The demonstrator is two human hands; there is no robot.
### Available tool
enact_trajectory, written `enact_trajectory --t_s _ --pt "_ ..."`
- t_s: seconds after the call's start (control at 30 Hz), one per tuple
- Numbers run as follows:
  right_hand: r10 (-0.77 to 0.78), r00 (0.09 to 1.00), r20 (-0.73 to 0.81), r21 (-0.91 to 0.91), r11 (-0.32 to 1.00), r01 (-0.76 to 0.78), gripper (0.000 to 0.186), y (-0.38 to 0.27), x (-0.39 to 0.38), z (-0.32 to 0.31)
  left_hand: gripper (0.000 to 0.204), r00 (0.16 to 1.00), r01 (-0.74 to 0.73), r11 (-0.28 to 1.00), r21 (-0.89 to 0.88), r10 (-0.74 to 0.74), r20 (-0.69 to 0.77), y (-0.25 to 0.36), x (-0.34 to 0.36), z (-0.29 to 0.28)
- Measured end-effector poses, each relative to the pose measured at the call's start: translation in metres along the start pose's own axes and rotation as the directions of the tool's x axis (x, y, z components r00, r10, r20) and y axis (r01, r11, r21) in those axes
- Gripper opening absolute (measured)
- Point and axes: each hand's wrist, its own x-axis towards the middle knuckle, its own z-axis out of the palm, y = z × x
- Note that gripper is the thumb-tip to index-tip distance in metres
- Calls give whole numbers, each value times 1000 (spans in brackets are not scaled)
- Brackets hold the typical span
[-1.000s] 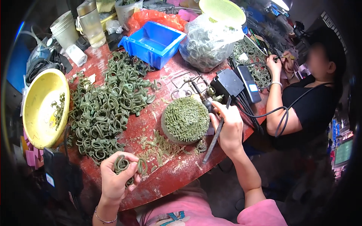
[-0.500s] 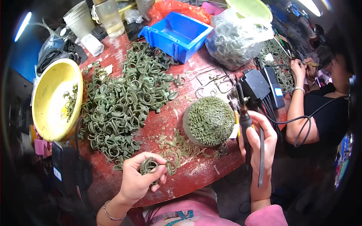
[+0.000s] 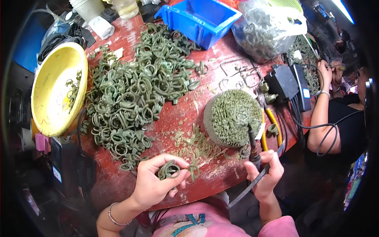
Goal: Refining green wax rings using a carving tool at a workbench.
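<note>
Near the table's front edge, my left hand (image 3: 160, 181) is closed around several green wax rings (image 3: 169, 170). One more ring (image 3: 193, 170) sticks out from its thumb and fingertips. To the right, my right hand (image 3: 267, 175) grips a dark pen-like soldering iron (image 3: 253, 147), its thin tip pointing up and away. The same hand holds a flat grey file (image 3: 246, 191) slanting down to the left. Behind the iron's tip stands a round block with a rough green top (image 3: 233, 118); I cannot tell whether the tip touches it.
A large heap of green rings (image 3: 134, 94) covers the red table's (image 3: 179, 132) left half. Around it are a yellow basin (image 3: 49, 104), a blue bin (image 3: 197, 23), a filled plastic bag (image 3: 264, 33), yellow-handled pliers (image 3: 273, 120) and black boxes (image 3: 282, 83). A co-worker's arm (image 3: 321, 114) is at right.
My right hand has lowered, bringing the iron's tip in front of the round block and turning the file more slantwise. Pliers show where the hand was. My left hand still holds its rings.
</note>
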Motion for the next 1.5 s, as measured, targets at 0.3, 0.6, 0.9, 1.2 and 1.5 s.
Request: enact_trajectory --t_s 0.3,0.6,0.9,1.2,1.5 --pt "-50 999 3 -83 995 50 39 2 0 1 13 999 15 999 -50 -17 -46 3 0 4" --pt "-119 990 76 56 992 114 41 -2 -8 3 13 999 11 999 32 -10 -37 1 -2 -3" --pt "-221 901 374 174 971 166 42 -16 -27 8 11 999 -32 986 163 32 2 3 1 2" --pt "-178 921 346 194 974 116 39 -12 -34 10 12 999 -33 982 186 35 -7 4 1 2" --pt "-135 920 367 205 977 62 37 -16 -32 9 13 999 -14 986 167 19 -27 4 -2 0"
